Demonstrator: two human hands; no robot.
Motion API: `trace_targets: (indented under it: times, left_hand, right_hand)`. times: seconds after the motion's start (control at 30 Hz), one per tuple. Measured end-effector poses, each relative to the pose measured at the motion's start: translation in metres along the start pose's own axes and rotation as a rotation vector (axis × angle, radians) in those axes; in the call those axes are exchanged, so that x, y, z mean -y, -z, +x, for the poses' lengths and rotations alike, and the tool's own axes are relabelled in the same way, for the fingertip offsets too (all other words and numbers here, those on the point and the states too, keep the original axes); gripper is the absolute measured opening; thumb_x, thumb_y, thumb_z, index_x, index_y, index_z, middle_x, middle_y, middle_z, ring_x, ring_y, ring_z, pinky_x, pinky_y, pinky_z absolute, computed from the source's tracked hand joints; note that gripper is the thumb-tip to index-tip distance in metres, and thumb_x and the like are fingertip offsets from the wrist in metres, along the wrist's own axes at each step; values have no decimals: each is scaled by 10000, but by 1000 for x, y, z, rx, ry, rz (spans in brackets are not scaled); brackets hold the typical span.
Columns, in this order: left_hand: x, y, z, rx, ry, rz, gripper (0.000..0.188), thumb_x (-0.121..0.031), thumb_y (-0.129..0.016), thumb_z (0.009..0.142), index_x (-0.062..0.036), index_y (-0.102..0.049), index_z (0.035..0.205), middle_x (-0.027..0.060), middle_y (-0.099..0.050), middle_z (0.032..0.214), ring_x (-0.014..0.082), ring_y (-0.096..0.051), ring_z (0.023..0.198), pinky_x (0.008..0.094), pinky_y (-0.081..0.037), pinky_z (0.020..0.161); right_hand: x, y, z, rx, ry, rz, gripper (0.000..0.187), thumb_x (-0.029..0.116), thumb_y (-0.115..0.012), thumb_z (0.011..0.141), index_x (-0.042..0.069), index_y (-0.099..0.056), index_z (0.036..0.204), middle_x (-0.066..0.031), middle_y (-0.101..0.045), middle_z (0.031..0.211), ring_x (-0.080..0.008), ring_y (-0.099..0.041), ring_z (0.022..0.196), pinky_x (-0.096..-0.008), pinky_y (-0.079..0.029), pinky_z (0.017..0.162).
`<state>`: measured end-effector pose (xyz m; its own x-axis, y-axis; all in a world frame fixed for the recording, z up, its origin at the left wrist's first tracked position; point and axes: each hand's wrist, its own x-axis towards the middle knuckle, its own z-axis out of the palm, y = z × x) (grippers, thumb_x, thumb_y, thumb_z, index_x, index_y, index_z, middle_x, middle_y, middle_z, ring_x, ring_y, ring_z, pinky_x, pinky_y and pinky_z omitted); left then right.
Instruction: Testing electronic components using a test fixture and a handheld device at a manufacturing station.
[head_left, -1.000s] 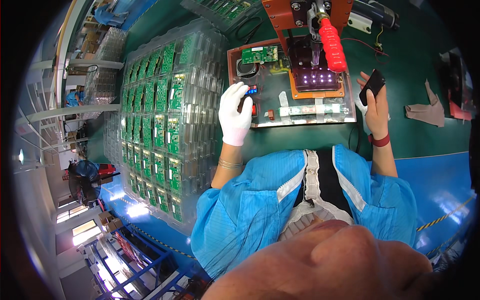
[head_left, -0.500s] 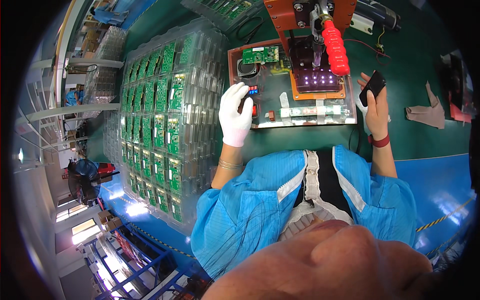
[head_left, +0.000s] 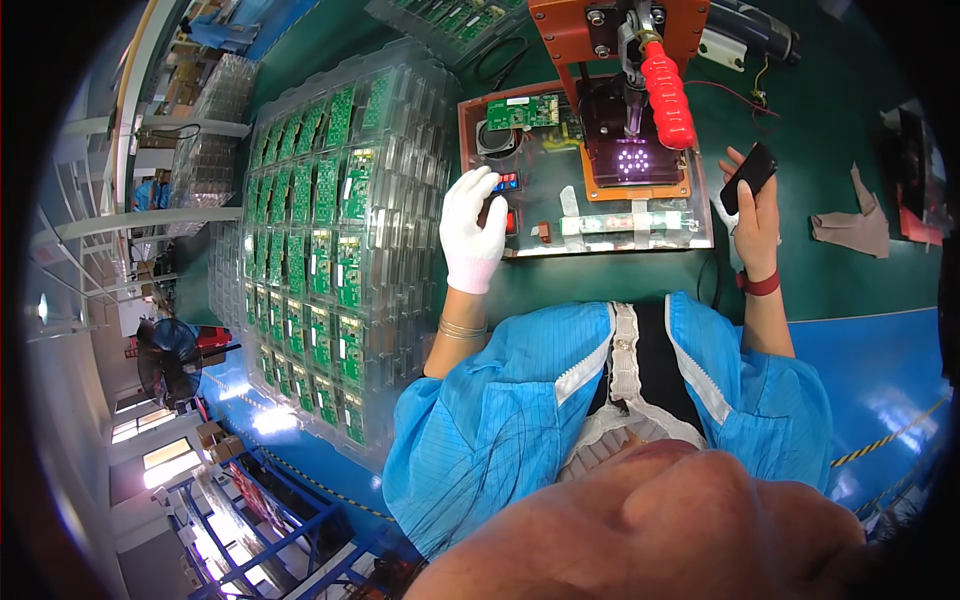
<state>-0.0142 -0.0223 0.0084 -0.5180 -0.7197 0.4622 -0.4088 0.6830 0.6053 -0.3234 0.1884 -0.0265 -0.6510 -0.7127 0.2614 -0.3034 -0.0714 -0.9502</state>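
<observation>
My left hand (head_left: 472, 232), in a white glove, lies at the left edge of the test fixture (head_left: 540, 205). Its fingers are loosely bent and apart beside a small lit red-and-blue digit display (head_left: 507, 182); it holds nothing that I can see. My bare right hand (head_left: 757, 225) grips a flat black handheld device (head_left: 748, 180), tilted, just right of the fixture. Something white shows beneath that hand, partly hidden. Under the orange clamp press with its red ribbed handle (head_left: 668, 97), a dark panel glows with several white lights (head_left: 633, 161). A green circuit board (head_left: 522, 112) lies at the fixture's back left.
Stacked clear trays of green circuit boards (head_left: 310, 215) stand close on the left, more trays (head_left: 450, 25) behind. A beige cloth piece (head_left: 855, 218) lies on the green table at right. A black motor-like cylinder (head_left: 755, 32) and loose wires sit at the back right.
The white lights under the press went from rows to a ring-like cluster. The digit display looks different. My right hand with the black device shifted very slightly right; my left hand stayed nearly still.
</observation>
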Motion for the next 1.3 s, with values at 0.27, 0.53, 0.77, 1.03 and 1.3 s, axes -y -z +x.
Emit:
trace_targets:
  times: [0.27, 0.53, 0.77, 1.03, 1.3]
  left_hand:
    - [-1, 1, -2, -32, -16, -2, 337, 35, -637, 819, 5, -690, 1151, 133, -661, 1265, 263, -632, 1149, 335, -494, 997]
    - [-35, 9, -9, -76, -262, -103, 306, 38, -630, 759, 17, -692, 1057, 130, -691, 1179, 318, -621, 1148, 402, -478, 1020]
    - [-66, -13, -1, 216, -411, -72, 305, 4, -641, 719, 12, -688, 1020, 117, -707, 1117, 354, -620, 1136, 407, -470, 1010]
    - [-51, -16, -15, 170, -358, -87, 315, 6, -640, 721, 5, -691, 1032, 116, -706, 1128, 351, -621, 1137, 408, -471, 1007]
    - [-44, -20, -17, 144, -345, -133, 319, 11, -646, 730, 1, -691, 1046, 120, -704, 1139, 352, -620, 1142, 411, -472, 1009]
  right_hand:
    - [9, 3, 1, -76, -272, 457, 481, 65, -431, 1023, 13, -341, 1492, -198, -578, 1355, -258, -646, 1106, -328, -509, 946]
    - [64, 30, -31, 178, -227, 278, 497, 103, -659, 896, 3, -531, 1365, -124, -706, 1069, -202, -658, 803, -266, -503, 709]
    - [74, -25, -33, 385, 619, -515, 494, 189, -859, 699, 51, -694, 1144, -84, -709, 1208, -224, -707, 860, -292, -549, 733]
    - [65, -36, -38, 345, 628, -606, 456, 244, -820, 754, 92, -686, 1162, -19, -685, 1251, -185, -689, 773, -283, -534, 678]
    - [73, -36, -44, 396, 579, -656, 472, 177, -831, 736, 52, -685, 1168, -40, -672, 1318, -185, -686, 779, -272, -540, 699]
